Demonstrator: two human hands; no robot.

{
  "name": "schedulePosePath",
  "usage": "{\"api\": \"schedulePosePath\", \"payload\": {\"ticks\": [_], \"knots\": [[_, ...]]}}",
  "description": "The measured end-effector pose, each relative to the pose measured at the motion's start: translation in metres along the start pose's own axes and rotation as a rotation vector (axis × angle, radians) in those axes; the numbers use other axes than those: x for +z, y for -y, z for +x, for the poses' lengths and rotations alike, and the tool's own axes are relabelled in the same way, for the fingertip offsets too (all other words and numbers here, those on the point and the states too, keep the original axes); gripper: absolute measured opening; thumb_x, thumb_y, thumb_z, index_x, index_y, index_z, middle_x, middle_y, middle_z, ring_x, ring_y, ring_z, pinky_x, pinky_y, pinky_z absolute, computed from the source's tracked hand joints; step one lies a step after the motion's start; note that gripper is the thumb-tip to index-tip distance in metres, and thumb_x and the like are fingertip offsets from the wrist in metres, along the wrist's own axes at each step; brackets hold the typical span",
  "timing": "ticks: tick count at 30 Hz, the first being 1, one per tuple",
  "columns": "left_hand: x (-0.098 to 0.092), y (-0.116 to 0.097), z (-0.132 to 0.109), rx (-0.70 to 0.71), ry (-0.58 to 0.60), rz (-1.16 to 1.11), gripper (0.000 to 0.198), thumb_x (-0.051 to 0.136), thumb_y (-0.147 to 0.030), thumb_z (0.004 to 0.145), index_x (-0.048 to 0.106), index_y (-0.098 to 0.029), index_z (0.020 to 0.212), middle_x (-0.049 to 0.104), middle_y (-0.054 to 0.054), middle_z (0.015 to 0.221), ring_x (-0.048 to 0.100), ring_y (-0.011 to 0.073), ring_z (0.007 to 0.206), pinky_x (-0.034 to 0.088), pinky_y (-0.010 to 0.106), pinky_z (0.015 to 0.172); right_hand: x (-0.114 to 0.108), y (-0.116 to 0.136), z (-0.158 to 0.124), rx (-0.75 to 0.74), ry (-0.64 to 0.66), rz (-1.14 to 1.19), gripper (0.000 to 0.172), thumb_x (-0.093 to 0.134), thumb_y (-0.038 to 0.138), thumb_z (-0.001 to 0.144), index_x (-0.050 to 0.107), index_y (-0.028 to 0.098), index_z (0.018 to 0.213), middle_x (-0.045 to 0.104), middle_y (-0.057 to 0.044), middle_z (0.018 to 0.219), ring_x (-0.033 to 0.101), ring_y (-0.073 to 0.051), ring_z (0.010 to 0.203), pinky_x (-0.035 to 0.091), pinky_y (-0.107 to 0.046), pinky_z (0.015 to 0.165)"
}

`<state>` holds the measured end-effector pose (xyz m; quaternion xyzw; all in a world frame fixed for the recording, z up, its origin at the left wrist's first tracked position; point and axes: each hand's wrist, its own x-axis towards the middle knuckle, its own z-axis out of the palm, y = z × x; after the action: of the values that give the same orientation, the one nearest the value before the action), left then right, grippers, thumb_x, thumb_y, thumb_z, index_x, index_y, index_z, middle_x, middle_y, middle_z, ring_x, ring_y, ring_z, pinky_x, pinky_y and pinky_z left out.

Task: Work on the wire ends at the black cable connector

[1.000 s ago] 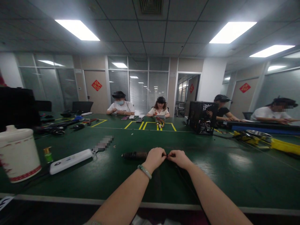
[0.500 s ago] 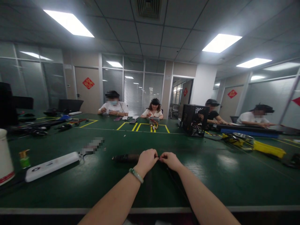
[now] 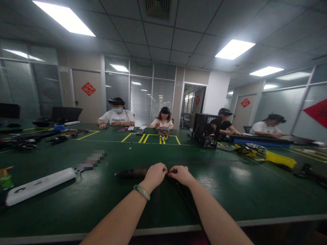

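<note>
A dark electric screwdriver [image 3: 133,173] lies on the green table [image 3: 97,204], its narrow tip pointing left. My left hand [image 3: 155,175], with a pale green bangle at the wrist, is closed around the tool's rear end. Just right of it, my right hand [image 3: 181,174] pinches the black cord [image 3: 186,196] where it meets the tool. The fingertips of both hands nearly touch, and the joint between them is mostly hidden. From there the cord runs down under my right forearm towards the table's front edge.
To the left lie a white power strip [image 3: 42,185] and a small green bottle [image 3: 6,178]. A black computer case [image 3: 206,130] stands ahead to the right, with yellow tools [image 3: 280,160] beyond it. Several co-workers sit across the table, one in a white shirt [image 3: 117,117].
My view has turned slightly right, so everything shifts left in the picture. Both hands keep their grip at the tool's rear end. The masked co-worker has lowered one hand to the table.
</note>
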<state>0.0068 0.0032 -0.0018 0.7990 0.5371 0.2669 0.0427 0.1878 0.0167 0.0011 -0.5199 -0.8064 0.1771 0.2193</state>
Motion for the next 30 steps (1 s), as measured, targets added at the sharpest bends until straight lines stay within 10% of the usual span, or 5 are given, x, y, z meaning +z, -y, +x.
{"api": "schedulePosePath", "payload": {"ticks": [30], "knots": [[-0.0024,0.0003,-0.0039,0.061,0.011,0.029,0.013,0.053,-0.025,0.080,0.059,-0.022,0.092,0.061,0.002,0.097,0.055,0.0171,0.093,0.039,0.029,0.082,0.0059,-0.0067,0.0042,0.007,-0.013,-0.010,0.018,0.062,0.042,0.077,0.071,0.027,0.084,0.071,0.003,0.085,0.061,-0.020,0.087,0.026,-0.037,0.094]]}}
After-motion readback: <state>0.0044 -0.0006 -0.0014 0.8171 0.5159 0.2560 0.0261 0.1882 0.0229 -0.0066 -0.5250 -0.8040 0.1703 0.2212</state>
